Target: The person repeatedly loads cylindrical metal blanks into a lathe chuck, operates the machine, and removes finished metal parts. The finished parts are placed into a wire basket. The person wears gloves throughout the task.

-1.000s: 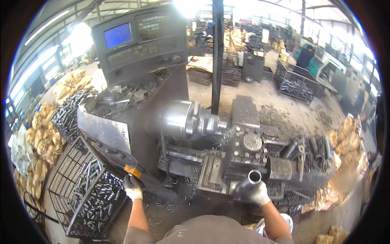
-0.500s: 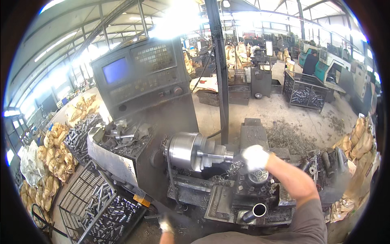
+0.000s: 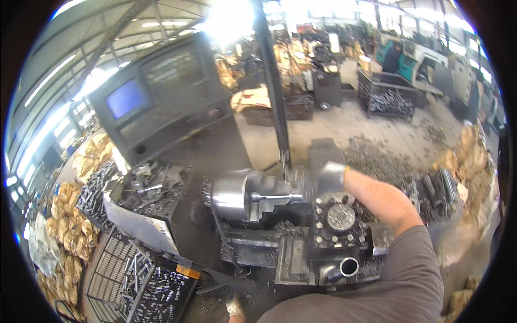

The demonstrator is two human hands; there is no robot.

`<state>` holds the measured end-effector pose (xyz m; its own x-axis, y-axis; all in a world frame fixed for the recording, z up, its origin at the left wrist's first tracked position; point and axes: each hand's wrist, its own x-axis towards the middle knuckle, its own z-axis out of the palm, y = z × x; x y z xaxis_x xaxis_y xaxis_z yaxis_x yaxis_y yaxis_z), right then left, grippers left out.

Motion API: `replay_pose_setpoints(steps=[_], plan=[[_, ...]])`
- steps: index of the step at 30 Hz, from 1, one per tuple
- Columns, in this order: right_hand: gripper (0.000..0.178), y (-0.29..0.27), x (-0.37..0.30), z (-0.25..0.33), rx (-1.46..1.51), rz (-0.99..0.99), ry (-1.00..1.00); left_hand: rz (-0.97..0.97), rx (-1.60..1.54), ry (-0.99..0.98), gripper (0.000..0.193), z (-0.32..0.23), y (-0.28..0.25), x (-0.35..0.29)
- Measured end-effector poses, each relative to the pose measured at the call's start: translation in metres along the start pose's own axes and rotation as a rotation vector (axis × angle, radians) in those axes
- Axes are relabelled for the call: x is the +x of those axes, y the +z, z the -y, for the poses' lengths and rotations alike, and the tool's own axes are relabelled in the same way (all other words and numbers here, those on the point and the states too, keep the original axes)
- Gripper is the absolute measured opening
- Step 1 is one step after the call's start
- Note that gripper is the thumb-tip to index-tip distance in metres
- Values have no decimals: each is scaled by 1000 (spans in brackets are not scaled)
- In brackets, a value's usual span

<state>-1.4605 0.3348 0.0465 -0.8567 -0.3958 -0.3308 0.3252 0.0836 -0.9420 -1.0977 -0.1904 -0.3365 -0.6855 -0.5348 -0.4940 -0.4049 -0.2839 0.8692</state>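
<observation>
My right hand (image 3: 330,176), in a pale glove, reaches over the lathe's tool turret (image 3: 339,216) to its far side. Motion smears the fingers, so what they touch or hold does not show. Just left of that hand, blurred metal chips (image 3: 295,175) hang by the end of a shiny metal workpiece (image 3: 277,198). The workpiece stands out from the bright steel chuck (image 3: 231,196). Low in the picture, in front of the machine, my left hand (image 3: 235,306) is gloved too, and its fingers are too small and blurred to read.
A control panel with a blue screen (image 3: 126,99) rises at the left. Below it stands a mesh bin (image 3: 113,258) of metal parts. An upright dark tube (image 3: 344,268) sits at the turret's near side. Chips cover the floor (image 3: 377,156) behind the lathe; wrapped sacks (image 3: 468,151) line the right.
The view has shifted, with the panel now farther left. My right hand has moved from the turret's near top to its far side. My left hand sits lower and farther right in the picture.
</observation>
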Motion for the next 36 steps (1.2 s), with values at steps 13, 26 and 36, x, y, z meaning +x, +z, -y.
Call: replay_pose_setpoints(steps=[13, 26, 36], plan=[[69, -10, 10, -1, -1272, 46, -173, 180, 577, 840, 26, -264, 146, -106], [60, 45, 46, 13, -1238, 282, 215, 495, 850, 1353, 97, -421, 279, -81], [50, -60, -71, -29, -1139, -278, -215, 26, 1238, 1727, 85, -367, 266, -47]])
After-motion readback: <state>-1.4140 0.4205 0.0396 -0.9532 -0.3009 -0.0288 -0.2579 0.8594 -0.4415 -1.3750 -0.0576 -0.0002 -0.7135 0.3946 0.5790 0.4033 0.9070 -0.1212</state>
